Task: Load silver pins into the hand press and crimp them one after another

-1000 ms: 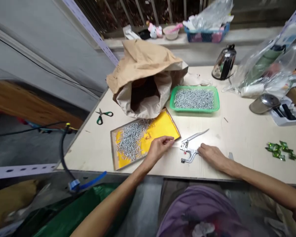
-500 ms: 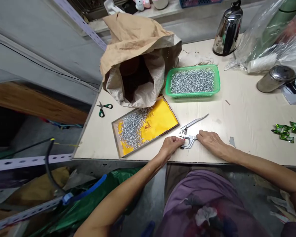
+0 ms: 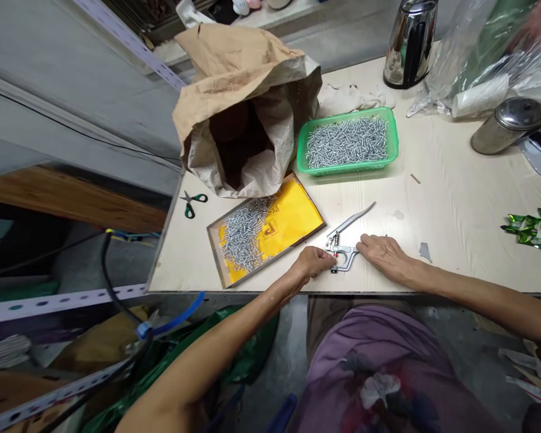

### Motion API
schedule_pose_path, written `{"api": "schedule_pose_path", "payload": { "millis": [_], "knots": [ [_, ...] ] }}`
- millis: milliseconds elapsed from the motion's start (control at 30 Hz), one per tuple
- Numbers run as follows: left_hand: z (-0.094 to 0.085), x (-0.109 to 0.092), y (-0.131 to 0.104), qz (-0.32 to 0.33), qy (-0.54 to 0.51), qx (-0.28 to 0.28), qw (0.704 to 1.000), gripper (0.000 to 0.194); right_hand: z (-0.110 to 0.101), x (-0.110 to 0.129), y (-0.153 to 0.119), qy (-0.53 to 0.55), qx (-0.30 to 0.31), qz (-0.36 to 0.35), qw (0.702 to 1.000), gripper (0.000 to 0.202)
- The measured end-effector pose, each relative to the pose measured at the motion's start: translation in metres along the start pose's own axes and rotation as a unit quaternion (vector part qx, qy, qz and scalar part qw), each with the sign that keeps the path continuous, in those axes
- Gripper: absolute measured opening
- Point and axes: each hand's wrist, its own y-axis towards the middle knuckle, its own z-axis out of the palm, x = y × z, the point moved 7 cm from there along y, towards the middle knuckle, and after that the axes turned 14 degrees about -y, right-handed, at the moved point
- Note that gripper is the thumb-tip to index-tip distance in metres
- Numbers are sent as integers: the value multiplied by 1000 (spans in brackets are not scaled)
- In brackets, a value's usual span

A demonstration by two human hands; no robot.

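A silver metal hand tool (image 3: 348, 257) with a long lever and a small spring lies on the table near its front edge. My left hand (image 3: 314, 263) is closed in a pinch at the tool's left end, beside a small red part; what lies between the fingertips is too small to name. On the other side, my right hand (image 3: 381, 252) has its fingers closed on the end of the tool's handle. Left of the hands, a shallow tray (image 3: 297, 211) with a yellow lining holds many small metal pieces. Similar pieces fill a green basket (image 3: 392, 139) behind the tool.
A large paper sack (image 3: 238, 60) stands open behind the tray. Green-handled scissors (image 3: 190, 205) lie at the left. A kettle (image 3: 409, 45), a metal canister (image 3: 505, 127), plastic bags and green wrappers (image 3: 526, 230) are on the right. The table (image 3: 460, 198) ends just before my body.
The camera view has shifted slightly, moving the background in the picture. Both hands remain at the tool in nearly the same pose.
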Motion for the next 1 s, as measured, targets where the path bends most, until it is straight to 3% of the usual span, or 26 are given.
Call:
{"api": "schedule_pose_path", "payload": {
  "millis": [167, 267, 400, 533, 767, 933, 1000],
  "knots": [
    [2, 6, -2, -4, -8, -11, 1000, 24, 0, 3, -2, -14, -7, -10, 1000, 28],
    [3, 12, -2, 1, -44, -13, 999, 21, 0, -3, -1, -4, -45, -22, 999, 21],
    [5, 16, -2, 17, -79, 0, 997, 24, 2, -25, 10, -12, -132, -26, 991, 90],
    [5, 16, -4, 30, -92, 0, 995, 27, 13, -43, 27, -29, -119, -41, 992, 108],
    [6, 15, -7, 47, -85, -12, 995, 34, 3, -48, 35, -14, -119, -48, 992, 103],
    [5, 18, -7, 41, -83, -14, 996, 36, -5, -43, 31, -33, -82, -20, 996, 80],
    [3, 18, -10, 41, -29, -22, 998, 32, -8, -41, 29, -47, -77, -12, 996, 66]
  ]
}}
